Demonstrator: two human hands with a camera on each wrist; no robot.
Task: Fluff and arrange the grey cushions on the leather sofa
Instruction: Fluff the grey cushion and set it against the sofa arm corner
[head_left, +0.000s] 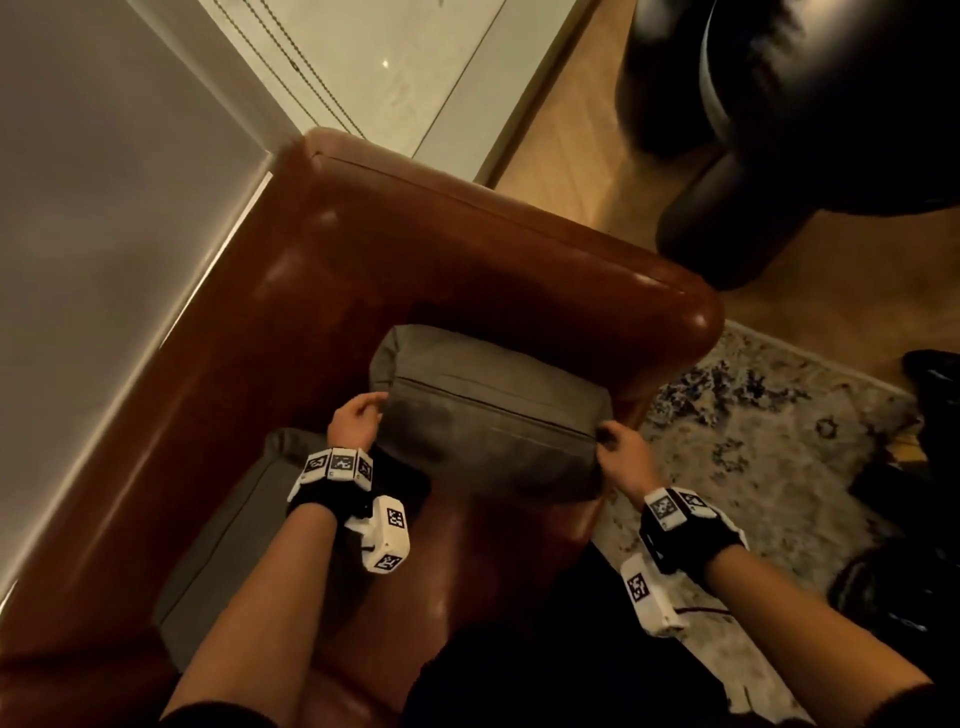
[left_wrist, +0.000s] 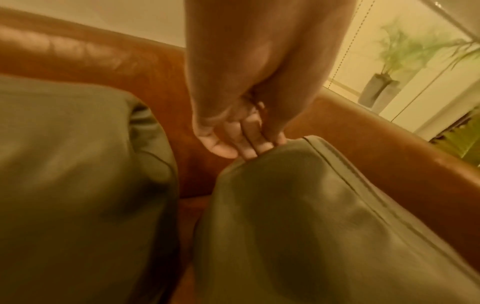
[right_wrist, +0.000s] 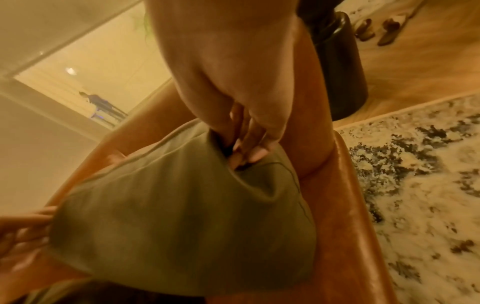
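A grey cushion (head_left: 488, 415) stands on the seat of the brown leather sofa (head_left: 415, 249), leaning against its armrest. My right hand (head_left: 610, 439) pinches the cushion's right top corner; in the right wrist view the fabric (right_wrist: 182, 205) bunches under the fingers (right_wrist: 244, 148). My left hand (head_left: 363, 415) is at the left top corner, its loosely curled fingertips (left_wrist: 246, 150) touching the cushion (left_wrist: 311, 216) without wrapping round it. A second grey cushion (head_left: 228, 525) (left_wrist: 78, 174) leans against the backrest to the left, behind my left forearm.
A black leather seat (head_left: 779, 130) stands on the wooden floor (head_left: 571, 145) beyond the armrest. A patterned rug (head_left: 753, 457) lies to the right with dark objects (head_left: 930, 467) at its edge. A wall runs behind the sofa. A potted plant (left_wrist: 389, 67) stands by the window.
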